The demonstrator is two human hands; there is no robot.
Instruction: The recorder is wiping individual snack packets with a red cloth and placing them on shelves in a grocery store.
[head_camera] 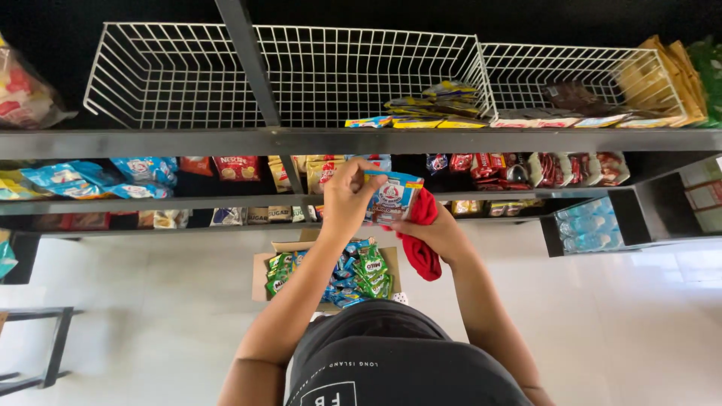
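My left hand [347, 199] grips a small blue and white sachet pack [391, 197] by its left edge, just in front of the middle shelf [226, 203]. My right hand [440, 231] is under and behind the pack, closed on a red cloth [419, 248] that hangs down from it and touches the pack's right side. Below my hands, on the floor, stands an open cardboard box [259, 274] filled with several green and blue sachets [361, 272].
A dark metal rack holds white wire baskets [188, 75] on top, with yellow packets [432, 105] and brown pouches [662, 83]. Lower shelves carry blue bags [90, 179] and red packets [519, 169]. A low dark stand [45, 346] sits at the left on the pale tiled floor.
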